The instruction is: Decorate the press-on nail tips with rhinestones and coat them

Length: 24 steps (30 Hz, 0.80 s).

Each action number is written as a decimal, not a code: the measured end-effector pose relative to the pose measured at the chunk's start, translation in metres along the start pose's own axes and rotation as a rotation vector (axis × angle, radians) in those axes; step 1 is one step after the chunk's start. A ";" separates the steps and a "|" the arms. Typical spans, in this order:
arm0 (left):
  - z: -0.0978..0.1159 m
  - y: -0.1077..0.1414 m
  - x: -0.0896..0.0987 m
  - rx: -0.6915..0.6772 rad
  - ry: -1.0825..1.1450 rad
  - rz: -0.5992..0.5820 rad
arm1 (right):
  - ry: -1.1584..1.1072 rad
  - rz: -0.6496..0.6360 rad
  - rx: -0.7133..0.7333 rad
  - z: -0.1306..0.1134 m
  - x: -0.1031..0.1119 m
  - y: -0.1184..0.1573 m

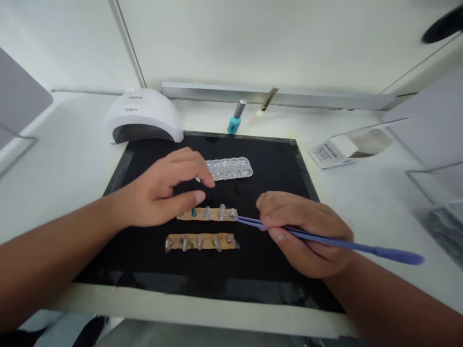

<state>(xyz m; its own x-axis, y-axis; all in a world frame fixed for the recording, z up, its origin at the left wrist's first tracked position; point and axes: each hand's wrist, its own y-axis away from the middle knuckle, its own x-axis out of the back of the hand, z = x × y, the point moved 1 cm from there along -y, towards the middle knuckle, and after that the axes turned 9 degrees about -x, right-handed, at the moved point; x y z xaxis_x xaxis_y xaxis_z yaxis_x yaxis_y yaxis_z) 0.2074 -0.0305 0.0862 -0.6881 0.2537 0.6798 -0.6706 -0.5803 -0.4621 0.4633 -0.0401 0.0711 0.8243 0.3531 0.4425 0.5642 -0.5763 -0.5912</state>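
Observation:
Between the fingers of my right hand [307, 229] is a pair of purple tweezers [333, 241]. Their tips reach the rightmost nail tip [233, 212] on the upper tan strip [214, 214]; I cannot tell whether they touch it. My left hand [170, 185] hovers over the strip's left end, thumb and index finger apart, holding nothing. It partly hides a clear compartment case [231, 168] of small sparkling pieces. Closer to me lies a second tan strip [208, 241] with several nail tips, mostly clear or silvery, with a bit of green.
A black mat [260, 270] lies under the strips. Behind it stand a white nail lamp [144, 113], a turquoise polish bottle [235, 120] and a bottle with a gold cap [265, 106]. An open white box [343, 147] lies at the right.

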 end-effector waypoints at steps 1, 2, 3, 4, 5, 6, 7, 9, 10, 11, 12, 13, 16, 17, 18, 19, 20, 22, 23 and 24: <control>0.002 0.005 -0.004 0.000 0.014 0.016 | 0.004 -0.001 -0.002 0.001 0.000 -0.001; 0.001 0.009 -0.007 -0.016 0.019 0.039 | 0.005 -0.005 -0.009 0.002 -0.001 -0.002; 0.000 0.012 -0.011 -0.036 0.023 0.053 | 0.009 -0.013 -0.019 0.003 -0.001 -0.002; -0.003 0.014 -0.013 -0.058 0.028 0.063 | 0.016 -0.019 -0.036 0.003 -0.001 -0.003; -0.007 0.015 -0.016 -0.082 0.039 0.061 | 0.028 -0.021 -0.052 0.002 -0.002 -0.003; -0.011 0.016 -0.018 -0.099 0.058 0.051 | 0.046 -0.021 -0.072 0.002 -0.002 -0.003; -0.015 0.016 -0.020 -0.109 0.085 0.037 | 0.063 -0.020 -0.087 0.001 -0.002 -0.002; -0.022 0.015 -0.023 -0.113 0.141 0.015 | 0.097 -0.035 -0.100 -0.001 -0.003 -0.002; -0.024 0.014 -0.024 -0.114 0.163 0.009 | 0.111 -0.050 -0.098 -0.002 -0.004 -0.002; -0.025 0.014 -0.024 -0.117 0.178 0.009 | 0.123 -0.068 -0.096 -0.002 -0.005 -0.001; -0.025 0.014 -0.025 -0.121 0.188 0.008 | 0.132 -0.082 -0.095 -0.002 -0.005 -0.001; -0.024 0.014 -0.025 -0.127 0.194 0.007 | 0.138 -0.094 -0.098 -0.002 -0.006 -0.001; -0.021 0.015 -0.025 -0.144 0.190 -0.017 | 0.149 -0.130 -0.123 -0.001 -0.007 0.000; -0.020 0.015 -0.025 -0.148 0.185 -0.032 | 0.149 -0.145 -0.131 -0.001 -0.008 0.001; -0.019 0.015 -0.026 -0.152 0.178 -0.047 | 0.151 -0.160 -0.140 0.000 -0.008 0.001; -0.019 0.015 -0.026 -0.152 0.171 -0.060 | 0.154 -0.168 -0.143 -0.001 -0.008 0.001; -0.019 0.015 -0.026 -0.149 0.165 -0.074 | 0.158 -0.170 -0.145 -0.001 -0.009 0.002; -0.019 0.015 -0.026 -0.142 0.156 -0.091 | 0.177 -0.173 -0.151 -0.001 -0.010 0.002; -0.019 0.015 -0.027 -0.143 0.151 -0.096 | 0.185 -0.168 -0.147 -0.002 -0.010 0.003; -0.018 0.015 -0.027 -0.147 0.146 -0.099 | 0.188 -0.166 -0.139 -0.002 -0.010 0.003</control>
<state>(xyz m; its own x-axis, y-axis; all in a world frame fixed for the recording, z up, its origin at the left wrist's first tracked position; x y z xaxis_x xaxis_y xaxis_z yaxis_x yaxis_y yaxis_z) 0.2108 -0.0319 0.0506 -0.6428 0.4193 0.6411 -0.7625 -0.4307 -0.4828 0.4563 -0.0469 0.0660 0.6906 0.3158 0.6507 0.6683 -0.6224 -0.4073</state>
